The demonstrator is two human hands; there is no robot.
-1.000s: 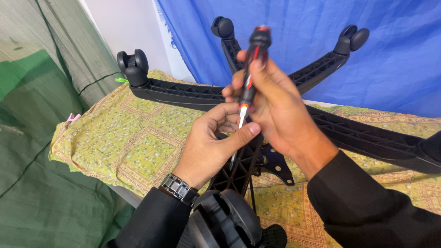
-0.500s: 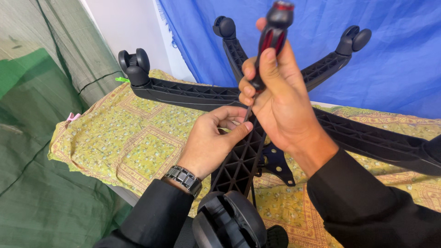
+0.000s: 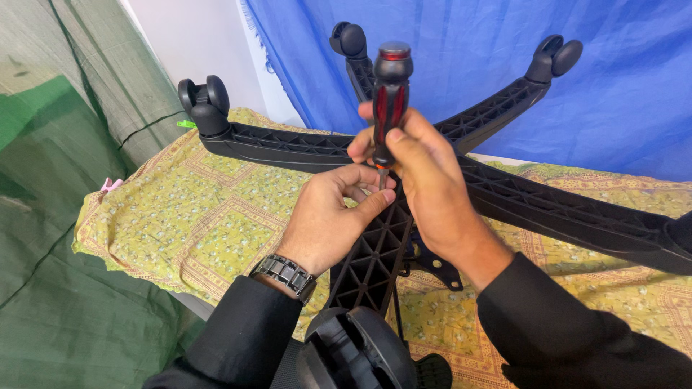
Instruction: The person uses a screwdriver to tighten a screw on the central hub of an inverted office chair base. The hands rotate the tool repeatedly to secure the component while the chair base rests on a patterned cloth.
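Screwdriver (image 3: 388, 101) upright, long axis 12–6 o'clock, tip down at chair base (image 3: 548, 209) hub. Right hand (image 3: 422, 176) fingers wrapped round handle; left hand (image 3: 328, 220) fingers pinched narrow at the tip.

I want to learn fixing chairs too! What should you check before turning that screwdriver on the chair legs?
1. Right hand wrapped firmly around the screwdriver handle: ok.
2. Screwdriver upright, tip pointing down at the hub of the black chair base: ok.
3. Tip seated in a screw head: cannot tell, the hands hide it.
4. Left hand steadying near the shaft, fingers out of the tip's way: cannot tell, they sit very close.
5. Chair base lying steady, upside down on the yellow patterned cloth, castors up: ok.
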